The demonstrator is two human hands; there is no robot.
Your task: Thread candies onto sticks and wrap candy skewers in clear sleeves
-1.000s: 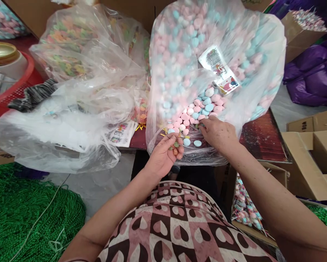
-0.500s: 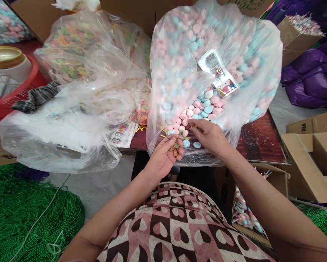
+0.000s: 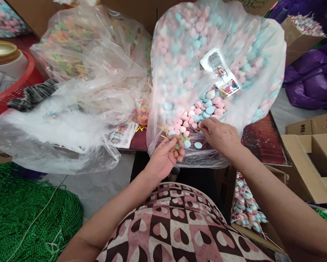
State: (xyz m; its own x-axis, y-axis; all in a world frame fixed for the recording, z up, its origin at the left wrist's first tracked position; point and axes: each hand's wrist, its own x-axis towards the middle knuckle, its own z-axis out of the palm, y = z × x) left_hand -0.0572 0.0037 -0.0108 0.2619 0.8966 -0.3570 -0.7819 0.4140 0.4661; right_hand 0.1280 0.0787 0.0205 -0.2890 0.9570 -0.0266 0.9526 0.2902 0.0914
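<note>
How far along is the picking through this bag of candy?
Done so far: only a few small green and orange pieces lie in the cupped left hand. In hand: the right hand has its fingertips among the loose pink and blue candies at the mouth of the clear bag. Left: that bag looks heaped nearly full, so most seems ahead.

The dark red table [image 3: 262, 140] bears a pastel-candy bag [image 3: 180, 54], a crumpled bag [image 3: 70, 120], a printed slip [image 3: 122, 133].
</note>
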